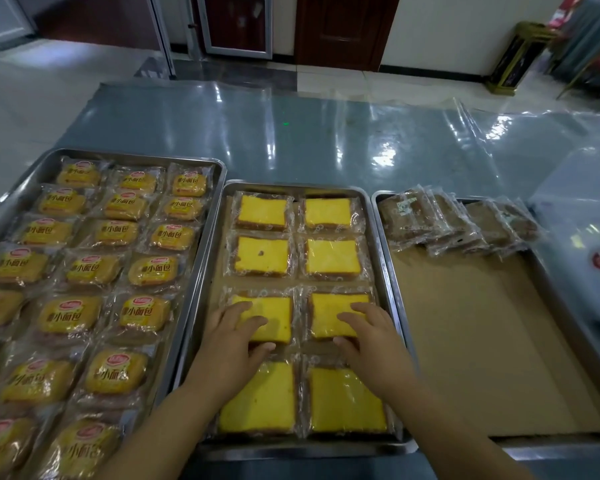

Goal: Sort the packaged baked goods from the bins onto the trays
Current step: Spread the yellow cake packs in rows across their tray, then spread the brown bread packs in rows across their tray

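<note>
Three metal trays stand side by side on the tabletop [326, 133], which lies under a clear plastic sheet.

Left tray [135, 154]: packed with small bread packets [115, 233] in three columns, edge to edge, running out of view at the near side. No gap to be seen. Reads as finished.

Middle tray [291, 186]: eight wrapped yellow cake slices [262, 213], two columns by four rows. The rows reach from the far rim to the near rim. No room left for another row, as I judge.

Left hand [236, 337]: on the third-row left slice [274, 317], fingers slightly spread and laid over the top, thumb against the near edge.
Right hand [367, 337]: the same on the third-row right slice [329, 313], fingers spread, thumb at the near edge.
Both slices lie flat in the tray. Looks like a press or nudge to square the row, not a lift.

Right tray [556, 299]: one row of brown packets [447, 220] only, standing overlapped along the far end. The rest is bare brown liner [464, 341].

Bins: none clearly in view. A white box [589, 244] sits at the right edge, contents not visible.

Estimate: two of three trays done, or nearly so. The brown packets are the main work left. How many goods remain in the bins cannot be told.
</note>
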The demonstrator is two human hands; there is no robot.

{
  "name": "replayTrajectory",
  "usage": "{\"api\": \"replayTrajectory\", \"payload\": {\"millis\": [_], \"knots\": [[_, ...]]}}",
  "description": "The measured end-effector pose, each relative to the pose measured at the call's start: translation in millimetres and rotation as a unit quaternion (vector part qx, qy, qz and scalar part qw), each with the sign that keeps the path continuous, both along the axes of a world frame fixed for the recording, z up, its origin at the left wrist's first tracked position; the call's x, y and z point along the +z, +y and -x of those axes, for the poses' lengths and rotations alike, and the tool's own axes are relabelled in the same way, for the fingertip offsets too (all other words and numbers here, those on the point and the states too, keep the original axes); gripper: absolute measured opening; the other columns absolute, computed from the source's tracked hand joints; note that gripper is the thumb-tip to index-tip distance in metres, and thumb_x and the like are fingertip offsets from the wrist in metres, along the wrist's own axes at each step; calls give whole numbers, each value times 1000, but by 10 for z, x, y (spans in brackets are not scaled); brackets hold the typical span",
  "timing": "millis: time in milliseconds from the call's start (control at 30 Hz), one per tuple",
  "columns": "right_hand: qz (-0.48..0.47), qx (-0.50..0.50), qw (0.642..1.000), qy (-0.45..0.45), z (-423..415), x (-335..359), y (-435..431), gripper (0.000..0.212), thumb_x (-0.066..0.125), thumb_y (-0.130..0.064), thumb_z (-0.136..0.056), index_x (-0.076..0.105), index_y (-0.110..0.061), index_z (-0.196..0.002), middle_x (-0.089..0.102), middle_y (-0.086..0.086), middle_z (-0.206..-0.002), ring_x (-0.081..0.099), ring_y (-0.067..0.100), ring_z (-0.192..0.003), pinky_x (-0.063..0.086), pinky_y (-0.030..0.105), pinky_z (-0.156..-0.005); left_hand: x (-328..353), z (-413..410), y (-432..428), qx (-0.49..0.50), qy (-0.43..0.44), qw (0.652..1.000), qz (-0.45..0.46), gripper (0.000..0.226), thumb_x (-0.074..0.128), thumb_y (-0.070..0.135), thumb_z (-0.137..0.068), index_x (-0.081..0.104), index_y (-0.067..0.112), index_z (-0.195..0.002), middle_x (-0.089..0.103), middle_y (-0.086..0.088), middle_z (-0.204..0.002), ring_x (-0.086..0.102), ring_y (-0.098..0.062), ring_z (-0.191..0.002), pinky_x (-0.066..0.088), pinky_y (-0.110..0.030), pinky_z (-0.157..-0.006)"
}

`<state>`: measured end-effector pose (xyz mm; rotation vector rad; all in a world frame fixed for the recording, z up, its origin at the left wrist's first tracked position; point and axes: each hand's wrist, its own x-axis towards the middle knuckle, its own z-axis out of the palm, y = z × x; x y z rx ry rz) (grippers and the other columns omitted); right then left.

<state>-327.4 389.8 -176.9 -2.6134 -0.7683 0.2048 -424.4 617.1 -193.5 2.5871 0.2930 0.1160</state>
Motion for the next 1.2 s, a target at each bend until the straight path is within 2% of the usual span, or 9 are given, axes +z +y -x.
{"api": "replayTrajectory", "payload": {"millis": [167,333,533,700,833,900,967,1067,1200], "knots": [[-25,26,998,-46,314,-12,-185,29,72,-22,-80,68,-13,-108,57,5,-115,50,26,-111,42,30,-92,32,325,-147,-46,-30,998,-7,38,70,45,-76,64,31,-111,49,7,-116,38,-17,-113,30,-29,-95],[29,29,999,-11,526,-154,-262,40,62,-36,-86,59,-20,-123,51,-1,-124,42,17,-117,36,23,-94,-52,520,-204,-97,91,991,-31,56,58,58,-79,48,38,-130,35,11,-139,25,-14,-128,24,-31,-104],[36,40,999,2,531,-144,-254,40,60,-38,-88,57,-22,-125,50,-2,-125,41,17,-117,38,26,-95,-18,491,-172,-102,80,991,-11,51,67,51,-76,56,34,-123,39,12,-135,29,-11,-126,28,-28,-105],[-32,27,999,-4,372,2,-368,32,63,-32,-88,62,-18,-116,56,-3,-120,46,16,-113,41,26,-91,97,361,-286,-81,14,997,-1,38,68,43,-79,60,32,-114,50,16,-115,42,-8,-111,34,-19,-89],[-87,30,996,-2,104,166,-600,23,67,-24,-85,67,-19,-107,61,-6,-109,50,6,-95,40,17,-80,188,136,-558,-63,22,998,7,33,62,44,-84,56,38,-116,48,21,-111,42,-1,-104,29,-10,-79],[-84,43,996,-3,-83,233,-782,19,67,-24,-85,68,-20,-103,62,-6,-102,52,5,-87,44,19,-76,205,-5,-739,-42,12,999,21,32,64,40,-84,58,34,-115,52,17,-109,47,-5,-104,35,-15,-80],[-72,47,996,4,-288,269,-994,17,65,-25,-86,68,-18,-101,62,-3,-98,57,12,-85,48,29,-75,216,-153,-946,-23,10,999,30,31,65,38,-83,60,32,-114,56,16,-109,50,-5,-104,40,-20,-83],[-64,56,996,29,-613,270,-1336,20,63,-25,-87,68,-16,-105,64,-1,-102,60,17,-90,48,31,-78,231,-391,-1268,16,6,997,74,26,66,36,-83,62,34,-108,56,25,-100,54,4,-93,46,-20,-79],[-2,55,998,38,-1047,221,-1769,25,56,-38,-90,62,-28,-113,60,-13,-107,58,6,-92,38,10,-67,263,-744,-1653,36,3,995,98,21,67,34,-83,59,42,-101,59,24,-94,57,5,-88,53,-29,-76]]}}
